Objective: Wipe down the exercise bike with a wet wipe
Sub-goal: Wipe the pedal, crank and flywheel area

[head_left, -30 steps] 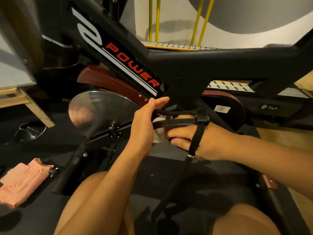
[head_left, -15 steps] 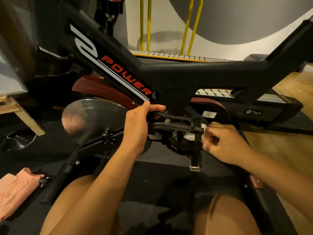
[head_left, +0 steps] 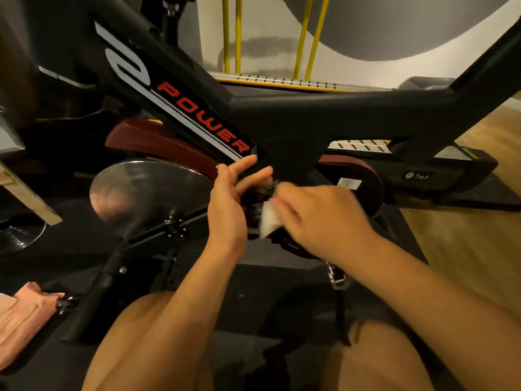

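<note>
Bike: black exercise bike (head_left: 324,117) fills the view, its slanted frame tube lettered "POWER" in red; it stands on a dark floor mat.
Flywheel: shiny metal disc (head_left: 146,190) sits low on the left side of the bike.
Left hand: left hand (head_left: 229,204) is at the pedal (head_left: 284,241), palm turned rightward, fingers stretched out and loose, gripping nothing.
Right hand: right hand (head_left: 318,218), blurred, is closed around a white wet wipe (head_left: 269,218) and presses it against the pedal area.
Wipe: it pokes out from the right fingers, just beside the left palm.
Strap: black pedal strap with a metal buckle (head_left: 337,277) hangs below the right wrist.
Cloth: pink cloth (head_left: 19,320) lies at the lower left on the mat.
Legs: bare knees show at the bottom.
</note>
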The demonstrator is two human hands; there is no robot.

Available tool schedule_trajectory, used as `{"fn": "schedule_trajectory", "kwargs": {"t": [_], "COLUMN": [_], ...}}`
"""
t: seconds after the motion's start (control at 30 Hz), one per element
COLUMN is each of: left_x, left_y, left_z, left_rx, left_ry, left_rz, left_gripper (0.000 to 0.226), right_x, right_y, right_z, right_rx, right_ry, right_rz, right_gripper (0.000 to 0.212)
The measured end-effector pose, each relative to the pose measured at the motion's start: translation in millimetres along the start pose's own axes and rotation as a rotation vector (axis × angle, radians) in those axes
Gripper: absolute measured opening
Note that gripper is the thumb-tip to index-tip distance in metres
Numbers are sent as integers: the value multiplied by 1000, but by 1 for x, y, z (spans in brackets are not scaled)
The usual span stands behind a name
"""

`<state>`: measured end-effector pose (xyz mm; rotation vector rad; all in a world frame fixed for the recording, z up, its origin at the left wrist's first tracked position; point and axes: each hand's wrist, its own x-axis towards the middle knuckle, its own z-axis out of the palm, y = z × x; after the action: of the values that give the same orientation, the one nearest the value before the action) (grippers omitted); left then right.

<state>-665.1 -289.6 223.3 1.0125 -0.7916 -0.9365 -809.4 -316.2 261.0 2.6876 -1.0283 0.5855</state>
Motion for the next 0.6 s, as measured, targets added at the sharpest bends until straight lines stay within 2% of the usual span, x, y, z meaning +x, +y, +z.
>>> {"fn": "schedule_trajectory", "kwargs": {"t": [0.07,0.13,0.27,0.4,0.5,0.6], "left_x": [-2,-3,-7,-14,-17,-14], "left_y": [-5,-7,-2,-5,-16,-18], "left_z": [0,2,7,3,0,1], "left_rx": [-4,-39,-90,-199,-119,-23], "left_ry": [-20,-23,-7,78,100,98], "left_rz": [-8,0,66,5,56,126], "left_gripper": [54,54,51,50,51,43], "right_x": [-23,-26,25,47,26,11], "right_y": [29,40,-9,-43,-40,-10], "right_z": [-6,-9,-2,2,6,4], "right_rx": [-126,-120,127,445,160,-110], "right_ry": [-12,-33,72,25,-75,-77], "right_rz": [199,279,148,90,4,150], "right_gripper": [29,28,19,17,29,38]}}
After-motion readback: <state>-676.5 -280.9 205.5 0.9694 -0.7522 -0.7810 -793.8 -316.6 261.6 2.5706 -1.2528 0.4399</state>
